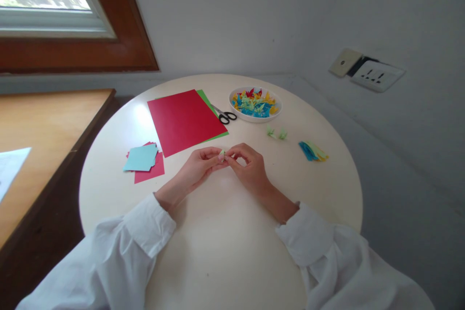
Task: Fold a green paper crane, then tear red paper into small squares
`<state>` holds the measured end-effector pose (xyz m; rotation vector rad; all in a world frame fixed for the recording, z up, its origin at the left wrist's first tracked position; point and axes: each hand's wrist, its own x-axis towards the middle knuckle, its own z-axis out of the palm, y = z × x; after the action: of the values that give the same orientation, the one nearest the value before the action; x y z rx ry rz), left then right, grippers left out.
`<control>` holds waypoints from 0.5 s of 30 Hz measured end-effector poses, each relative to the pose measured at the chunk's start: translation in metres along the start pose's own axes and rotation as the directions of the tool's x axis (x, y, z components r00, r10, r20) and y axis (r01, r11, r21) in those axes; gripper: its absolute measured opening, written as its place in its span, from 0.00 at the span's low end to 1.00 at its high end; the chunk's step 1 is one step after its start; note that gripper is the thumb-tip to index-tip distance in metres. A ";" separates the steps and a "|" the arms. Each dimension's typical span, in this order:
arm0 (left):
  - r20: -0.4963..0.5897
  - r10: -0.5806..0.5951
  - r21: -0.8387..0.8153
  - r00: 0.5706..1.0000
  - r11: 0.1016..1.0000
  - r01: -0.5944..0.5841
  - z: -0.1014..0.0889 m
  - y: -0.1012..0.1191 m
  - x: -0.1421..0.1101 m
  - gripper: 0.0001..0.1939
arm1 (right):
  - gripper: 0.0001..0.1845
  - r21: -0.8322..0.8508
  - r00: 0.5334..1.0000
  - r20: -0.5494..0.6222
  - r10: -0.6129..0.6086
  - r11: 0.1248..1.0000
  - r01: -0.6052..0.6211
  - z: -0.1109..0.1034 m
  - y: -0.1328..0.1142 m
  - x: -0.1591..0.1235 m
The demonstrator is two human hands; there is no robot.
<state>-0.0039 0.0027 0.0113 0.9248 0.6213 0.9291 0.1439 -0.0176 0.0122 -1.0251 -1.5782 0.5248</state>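
Over the middle of the round white table (225, 237), my left hand (204, 162) and my right hand (249, 167) meet at the fingertips. Between them they pinch a small folded piece of pale green paper (222, 153), mostly covered by the fingers. Both hands are closed on it. Two small pale green folded paper figures (277, 133) lie beyond my right hand. Further back, a white dish (256, 119) holds many small folded paper figures in red, yellow, blue and green.
Large red sheets (187, 121) lie over green ones at the back left, with black-handled scissors (227, 116) beside them. Small light blue squares (141, 158) rest on pink ones at the left. Folded blue and yellow strips (313, 151) lie at the right.
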 end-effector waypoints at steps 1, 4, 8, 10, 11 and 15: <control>-0.001 -0.002 -0.007 1.000 1.000 0.002 0.000 0.000 0.000 0.11 | 0.04 0.002 1.000 0.003 -0.004 1.000 0.004 0.000 0.000 0.000; -0.004 -0.012 -0.017 1.000 1.000 0.012 0.001 0.001 -0.001 0.11 | 0.04 0.002 1.000 0.014 -0.005 1.000 0.005 0.001 0.000 0.000; -0.001 -0.011 -0.024 1.000 1.000 0.011 0.002 0.001 -0.001 0.10 | 0.04 0.002 1.000 0.014 -0.004 1.000 0.004 0.001 0.000 0.000; -0.002 -0.008 -0.035 1.000 0.999 0.008 0.002 0.001 -0.001 0.10 | 0.04 0.001 1.000 0.011 0.002 1.000 -0.002 0.001 0.000 0.000; -0.006 -0.009 -0.040 1.000 0.999 0.009 0.002 0.001 -0.001 0.10 | 0.04 -0.001 1.000 0.011 0.005 1.000 -0.005 0.001 0.000 0.000; -0.028 -0.013 -0.054 1.000 0.998 0.012 0.003 0.001 -0.001 0.11 | 0.04 0.002 1.000 0.014 0.017 1.000 -0.017 0.001 0.000 -0.001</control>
<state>-0.0023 0.0013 0.0137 0.8598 0.6224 0.9450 0.1433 -0.0178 0.0115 -1.0354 -1.5823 0.5463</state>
